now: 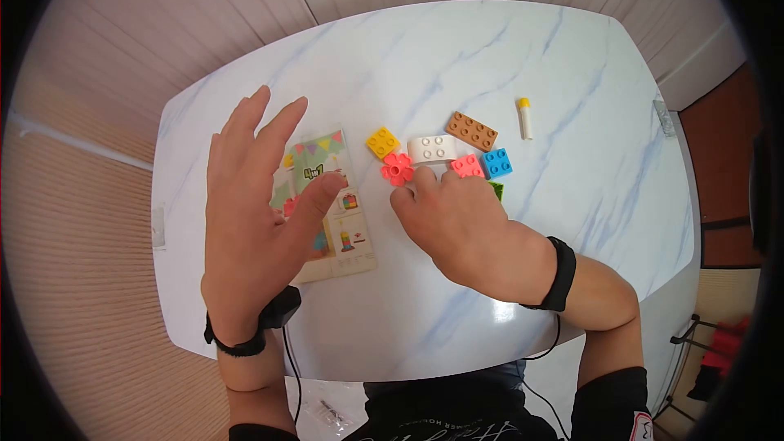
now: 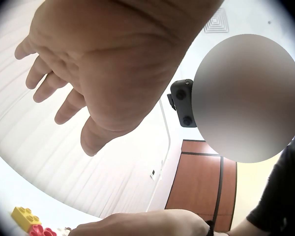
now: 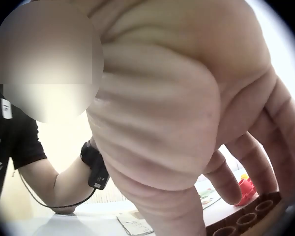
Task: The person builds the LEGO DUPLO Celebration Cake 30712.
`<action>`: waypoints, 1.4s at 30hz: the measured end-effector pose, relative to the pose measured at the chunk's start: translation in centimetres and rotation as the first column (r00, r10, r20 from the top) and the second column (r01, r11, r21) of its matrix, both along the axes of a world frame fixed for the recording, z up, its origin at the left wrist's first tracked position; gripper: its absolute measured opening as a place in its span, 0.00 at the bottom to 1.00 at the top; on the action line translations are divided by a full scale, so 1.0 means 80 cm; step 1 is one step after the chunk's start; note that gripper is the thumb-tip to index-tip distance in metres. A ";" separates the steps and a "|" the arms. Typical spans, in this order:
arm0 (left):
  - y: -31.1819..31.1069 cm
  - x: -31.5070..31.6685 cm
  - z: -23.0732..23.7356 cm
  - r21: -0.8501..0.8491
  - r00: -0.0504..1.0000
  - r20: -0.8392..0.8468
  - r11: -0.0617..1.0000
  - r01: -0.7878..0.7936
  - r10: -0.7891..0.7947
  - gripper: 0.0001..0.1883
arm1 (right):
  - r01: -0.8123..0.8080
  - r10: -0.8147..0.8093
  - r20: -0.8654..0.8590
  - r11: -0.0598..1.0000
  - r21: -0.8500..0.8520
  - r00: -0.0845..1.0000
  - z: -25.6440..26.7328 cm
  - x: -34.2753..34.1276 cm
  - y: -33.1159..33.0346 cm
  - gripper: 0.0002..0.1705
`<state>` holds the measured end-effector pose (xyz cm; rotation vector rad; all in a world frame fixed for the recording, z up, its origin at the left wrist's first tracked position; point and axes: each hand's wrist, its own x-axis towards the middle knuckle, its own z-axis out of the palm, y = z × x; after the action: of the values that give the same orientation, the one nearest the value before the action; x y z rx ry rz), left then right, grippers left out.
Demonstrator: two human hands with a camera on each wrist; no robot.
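Note:
My left hand (image 1: 253,204) is raised over the printed booklet (image 1: 359,245), its fingers spread and nothing in its grasp. My right hand (image 1: 474,224) is low over the toy bricks with its fingers bent downward, hiding its fingertips from the head view. Around it are a pink brick (image 1: 467,166), a blue brick (image 1: 497,162), a green brick (image 1: 496,190) partly covered, and a red flower piece (image 1: 398,169). In the right wrist view, a brown studded brick (image 3: 236,223) shows close by the fingers; I cannot tell whether they grip it.
Behind the hand lie a yellow brick (image 1: 382,143), a white arched brick (image 1: 432,149) and a brown brick (image 1: 471,131). Farther right is a white stick with a yellow cap (image 1: 525,118). Cables hang from both wrists over the front edge of the marbled table (image 1: 425,343).

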<state>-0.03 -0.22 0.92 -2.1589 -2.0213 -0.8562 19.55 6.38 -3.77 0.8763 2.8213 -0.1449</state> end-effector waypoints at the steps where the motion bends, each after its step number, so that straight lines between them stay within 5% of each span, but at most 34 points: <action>1: 0.000 0.000 0.000 0.001 1.000 -0.011 1.000 0.005 -0.005 0.29 | 0.006 -0.005 0.006 0.999 -0.040 1.000 0.000 0.001 0.001 0.19; 5: -0.001 0.001 0.000 -0.005 0.999 0.040 1.000 -0.019 0.019 0.28 | -0.071 0.039 -0.217 0.988 -0.140 0.975 0.002 0.012 0.009 0.19; 7: 0.002 0.000 0.000 -0.006 0.999 0.035 1.000 -0.029 0.029 0.27 | -0.098 -0.038 -0.545 0.971 -0.218 0.838 0.017 0.013 0.019 0.20; 8: 0.003 -0.001 -0.001 0.000 0.995 0.104 1.000 0.011 -0.011 0.27 | -0.095 -0.040 -0.550 0.972 -0.215 0.834 0.025 0.014 0.025 0.20; 10: 0.004 0.001 0.002 0.008 0.984 0.169 0.999 0.052 -0.053 0.27 | -0.299 -0.327 -0.767 0.781 -0.548 0.552 0.042 0.017 0.037 0.18; 11: 0.005 0.007 0.004 -0.008 0.962 0.261 0.996 0.089 -0.084 0.27 | -0.319 -0.501 -0.687 0.633 -0.705 0.526 0.046 0.018 0.040 0.19; 12: 0.006 0.012 0.006 -0.026 0.930 0.349 0.991 0.130 -0.112 0.27 | -0.319 -0.505 -0.690 0.634 -0.704 0.518 0.046 0.019 0.043 0.19; 14: 0.008 0.019 0.000 -0.007 0.871 0.467 0.985 0.174 -0.151 0.26 | -0.637 -0.831 -0.403 0.077 -0.767 0.384 0.045 0.018 0.048 0.22; 19: 0.010 0.030 -0.011 0.122 0.587 0.759 0.946 0.300 -0.283 0.24 | -0.776 -0.820 -0.367 -0.140 -0.615 0.439 0.028 0.008 0.039 0.27; 22: 0.010 0.034 -0.016 0.228 0.643 0.665 0.923 0.309 -0.380 0.19 | -0.822 -0.824 -0.387 -0.154 -0.548 0.413 0.027 0.005 0.034 0.28; 23: 0.009 0.032 -0.019 0.225 0.643 0.662 0.920 0.320 -0.385 0.19 | -0.827 -0.829 -0.389 -0.146 -0.543 0.402 0.032 0.009 0.034 0.28; 25: 0.006 0.024 -0.025 0.278 0.610 0.725 0.946 0.166 -0.320 0.17 | -0.623 -0.748 -0.475 0.105 -0.775 0.464 0.052 0.022 0.042 0.28; 26: 0.005 0.020 -0.025 0.279 0.608 0.726 0.945 0.169 -0.322 0.17 | -0.538 -0.771 -0.482 0.219 -0.814 0.416 0.056 0.023 0.054 0.25; 28: 0.004 0.012 -0.023 0.325 0.532 0.757 0.926 0.194 -0.378 0.20 | -0.366 -0.654 -0.740 0.658 -0.658 0.156 0.053 0.038 0.076 0.20; 29: 0.005 0.013 -0.021 0.323 0.570 0.737 0.930 0.173 -0.362 0.23 | -0.366 -0.651 -0.744 0.662 -0.654 0.153 0.053 0.047 0.087 0.20; 30: 0.005 0.012 -0.019 0.328 0.573 0.733 0.928 0.175 -0.367 0.23 | -0.248 -0.581 -0.808 0.772 -0.586 0.100 0.054 0.057 0.097 0.18; 32: 0.004 0.012 -0.015 0.257 0.450 0.830 0.942 0.217 -0.330 0.25 | -0.117 -0.494 -0.867 0.859 -0.498 0.057 0.057 0.069 0.107 0.16; 35: 0.003 0.013 -0.014 0.176 0.297 0.923 0.955 0.240 -0.245 0.28 | 0.305 -0.322 -0.762 0.937 -0.171 0.562 0.069 0.080 0.102 0.11; 36: 0.005 0.014 -0.014 0.179 0.297 0.922 0.953 0.244 -0.249 0.28 | 0.308 -0.321 -0.764 0.936 -0.168 0.560 0.066 0.080 0.098 0.11; 38: 0.009 0.016 -0.014 0.154 0.072 0.983 0.971 0.184 -0.170 0.25 | 0.361 -0.314 -0.349 0.929 0.078 0.883 0.054 0.077 0.096 0.09; 42: 0.011 0.015 -0.015 0.151 -0.065 0.988 0.968 0.202 -0.141 0.25 | 0.322 -0.326 -0.068 0.945 -0.060 0.943 0.049 0.073 0.094 0.08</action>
<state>1.21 0.69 -0.30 -1.7522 -1.8821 -3.3072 25.36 13.91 0.14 1.3459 2.7052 -0.2961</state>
